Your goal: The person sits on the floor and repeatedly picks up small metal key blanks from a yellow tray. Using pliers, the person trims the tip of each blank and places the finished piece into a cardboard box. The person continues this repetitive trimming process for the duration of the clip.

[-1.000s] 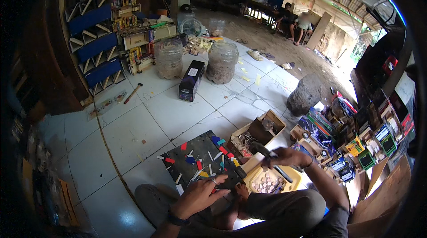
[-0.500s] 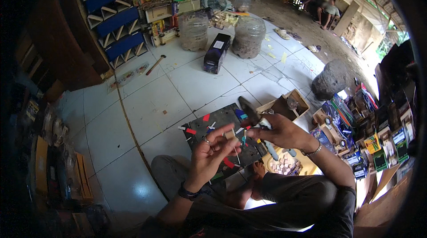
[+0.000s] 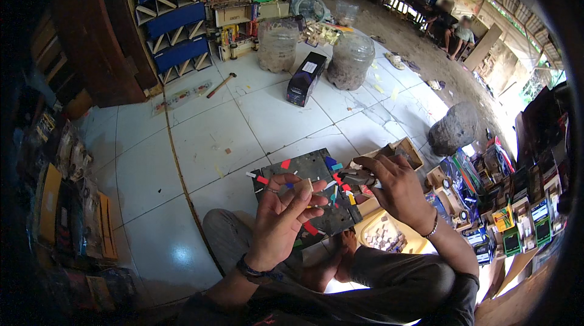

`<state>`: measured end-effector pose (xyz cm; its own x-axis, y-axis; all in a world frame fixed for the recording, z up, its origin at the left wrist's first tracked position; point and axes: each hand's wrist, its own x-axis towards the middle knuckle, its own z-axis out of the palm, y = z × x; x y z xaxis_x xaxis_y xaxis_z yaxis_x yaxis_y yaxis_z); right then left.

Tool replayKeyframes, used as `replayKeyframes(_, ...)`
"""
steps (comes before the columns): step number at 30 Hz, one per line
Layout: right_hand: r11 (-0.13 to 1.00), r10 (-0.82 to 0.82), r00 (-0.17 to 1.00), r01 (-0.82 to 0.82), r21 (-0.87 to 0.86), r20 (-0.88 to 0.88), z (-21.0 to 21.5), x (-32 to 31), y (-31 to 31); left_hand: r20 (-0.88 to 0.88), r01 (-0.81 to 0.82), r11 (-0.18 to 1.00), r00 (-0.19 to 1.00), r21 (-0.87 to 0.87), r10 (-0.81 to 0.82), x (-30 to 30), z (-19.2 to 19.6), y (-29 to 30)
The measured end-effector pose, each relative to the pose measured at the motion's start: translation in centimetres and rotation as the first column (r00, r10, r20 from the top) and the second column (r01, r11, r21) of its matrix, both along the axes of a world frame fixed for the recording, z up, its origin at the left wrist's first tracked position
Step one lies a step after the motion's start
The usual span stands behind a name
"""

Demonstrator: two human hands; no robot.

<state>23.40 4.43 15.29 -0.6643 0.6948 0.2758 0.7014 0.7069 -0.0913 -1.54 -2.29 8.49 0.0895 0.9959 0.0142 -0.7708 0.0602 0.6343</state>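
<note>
Between the thumb and fingers of my left hand [image 3: 277, 216] is a small pale wooden block [image 3: 305, 186], held up over a dark board. My right hand [image 3: 398, 189] is closed around pliers [image 3: 359, 177], their metal jaws pointing left toward the block but apart from it. Under both hands lies the dark square board [image 3: 316, 160], scattered with small red, blue, white and yellow pieces. Close by my right forearm, a yellow tray [image 3: 417, 242] holds many small wooden blocks [image 3: 382, 233].
An open wooden box [image 3: 415, 150] sits beyond my right hand. Farther off stand a dark carton [image 3: 306, 79], two cloudy plastic jars [image 3: 278, 46] and a hammer [image 3: 221, 85]. Boxes and packets [image 3: 480, 204] crowd the right. Two people [image 3: 459, 34] sit in the far background.
The pliers have turned in my right hand, so their handles no longer show below it. A thin white stick below my left hand no longer shows. The view has shifted slightly.
</note>
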Motion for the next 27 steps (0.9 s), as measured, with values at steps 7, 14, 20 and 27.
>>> replayKeyframes(7, 0.996, 0.047, 0.999, -0.047, 0.069, 0.01, -1.2, -1.2, -0.4, 0.034, -0.169, 0.983, 0.985, 0.076, 0.167, 1.2, -0.3, -0.7)
replayKeyframes(14, 0.989, 0.058, 0.996, -0.066, 0.134, 0.062, -0.6, -1.4, -0.8, -0.153, -0.267, 0.899, 0.93, 0.346, 0.335, 1.7, -0.1, -0.9)
replayKeyframes(20, 0.959, 0.083, 0.996, -0.084, 0.269, 0.016, -0.8, -2.1, -0.9, -0.177, -0.259, 0.882, 0.92, 0.393, 0.349, 2.1, 0.0, -1.2)
replayKeyframes(27, 0.942, 0.099, 0.995, -0.103, 0.319, 0.027, -0.6, -2.0, -1.0, -0.114, -0.232, 0.877, 0.946, 0.421, 0.305, 2.1, 0.0, -1.2)
